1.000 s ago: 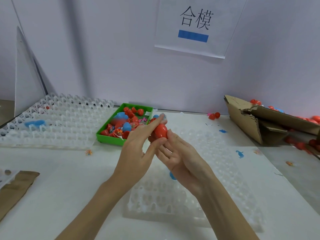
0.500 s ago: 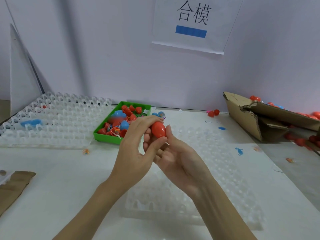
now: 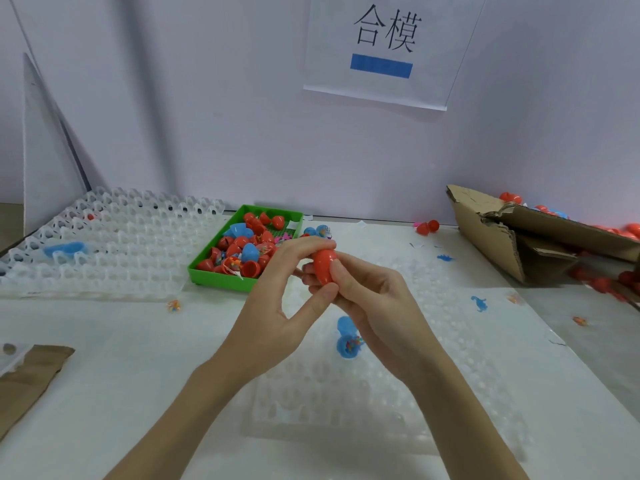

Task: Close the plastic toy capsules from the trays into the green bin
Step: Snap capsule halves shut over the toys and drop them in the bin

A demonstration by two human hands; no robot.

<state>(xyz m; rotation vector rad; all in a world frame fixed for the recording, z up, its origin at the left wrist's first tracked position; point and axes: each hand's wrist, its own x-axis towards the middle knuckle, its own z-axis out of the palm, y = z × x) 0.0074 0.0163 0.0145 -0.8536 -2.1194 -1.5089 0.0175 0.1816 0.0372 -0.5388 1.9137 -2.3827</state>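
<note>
Both hands hold one red egg-shaped capsule (image 3: 325, 266) above the near clear tray (image 3: 388, 403). My left hand (image 3: 277, 306) pinches it between thumb below and fingers on top. My right hand (image 3: 374, 306) grips it from the right, thumb laid across its side. The green bin (image 3: 221, 275) sits behind the hands, left of centre, holding several red and blue capsules. An open blue capsule half (image 3: 347, 337) with coloured bits inside stands in the near tray, just under my right hand.
A second clear tray (image 3: 114, 244) lies at the left with a blue piece in it. A torn cardboard box (image 3: 526, 244) with red capsules spilling around it sits at the right. Brown paper (image 3: 27, 379) lies at the left edge. Small blue toy figures (image 3: 479, 303) dot the table.
The capsule has been turned in both hands from lying sideways to standing more upright. My left fingers curled over its top and my right thumb came onto its side.
</note>
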